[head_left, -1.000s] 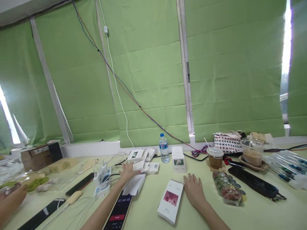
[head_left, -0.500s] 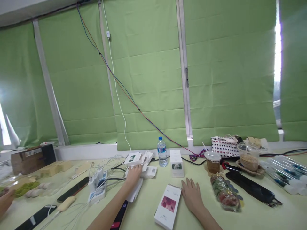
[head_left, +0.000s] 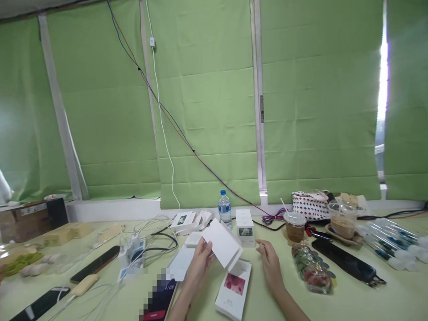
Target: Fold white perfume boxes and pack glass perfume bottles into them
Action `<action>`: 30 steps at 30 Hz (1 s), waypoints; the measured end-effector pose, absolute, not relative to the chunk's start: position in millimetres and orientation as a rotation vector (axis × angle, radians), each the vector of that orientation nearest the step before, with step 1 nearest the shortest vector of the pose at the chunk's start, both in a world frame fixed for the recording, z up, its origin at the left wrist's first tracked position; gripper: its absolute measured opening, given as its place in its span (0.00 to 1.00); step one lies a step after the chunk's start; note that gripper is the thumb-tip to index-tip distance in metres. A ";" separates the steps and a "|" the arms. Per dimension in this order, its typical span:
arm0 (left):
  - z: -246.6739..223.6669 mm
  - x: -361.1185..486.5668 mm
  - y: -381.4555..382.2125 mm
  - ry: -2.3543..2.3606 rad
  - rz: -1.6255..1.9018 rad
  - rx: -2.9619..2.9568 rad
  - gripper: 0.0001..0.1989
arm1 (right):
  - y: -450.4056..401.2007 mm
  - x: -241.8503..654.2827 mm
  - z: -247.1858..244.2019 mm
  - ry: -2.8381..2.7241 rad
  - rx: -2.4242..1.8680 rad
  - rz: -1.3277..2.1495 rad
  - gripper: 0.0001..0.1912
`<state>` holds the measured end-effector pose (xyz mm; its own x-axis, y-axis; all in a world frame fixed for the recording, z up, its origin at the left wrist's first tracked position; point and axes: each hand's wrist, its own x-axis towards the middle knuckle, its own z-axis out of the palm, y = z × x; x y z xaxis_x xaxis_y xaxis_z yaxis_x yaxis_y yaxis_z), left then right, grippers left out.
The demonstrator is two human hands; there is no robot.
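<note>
The left hand point(head_left: 199, 261) grips a folded white card point(head_left: 222, 245) between thumb and fingers, holding it tilted above the middle of the counter point(head_left: 257, 307). The right hand point(head_left: 270, 265) has its fingers loosely bent and parted, with nothing in them; whether it touches the surface I cannot tell. Between the two forearms lies a white box with a pink picture point(head_left: 234, 287), its far end beneath the card. Toward the counter's far edge stand a water bottle point(head_left: 224, 207) and, just right of it, a white box with a flower picture point(head_left: 245, 234). A pile of white boxes point(head_left: 183, 220) sits left of the bottle, and a partly blurred phone point(head_left: 162, 298) lies left of the left forearm. Farther right are a lidded cup point(head_left: 294, 227) and a clear packet point(head_left: 312, 269), with a black case point(head_left: 344, 261) just beside the packet
</note>
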<state>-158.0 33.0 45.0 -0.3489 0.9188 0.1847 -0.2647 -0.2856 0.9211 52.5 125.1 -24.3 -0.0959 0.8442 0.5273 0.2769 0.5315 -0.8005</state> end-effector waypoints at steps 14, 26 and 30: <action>40.1 -133.4 12.6 1.091 1.587 1.051 0.27 | 81.4 35.4 0.9 -1.787 -0.503 0.843 0.28; 25.3 -131.9 17.7 1.608 1.461 1.408 0.22 | 92.3 54.2 -13.0 -1.488 -0.788 0.942 0.29; 16.5 -132.1 14.6 1.804 1.294 1.425 0.23 | 103.2 86.9 -16.6 -1.491 -0.973 0.876 0.20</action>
<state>-132.1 14.6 16.5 -0.3289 0.9294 0.1673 0.4561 0.0012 0.8899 86.9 103.2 -16.6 -0.0649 0.9208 0.3846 0.1128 0.3897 -0.9140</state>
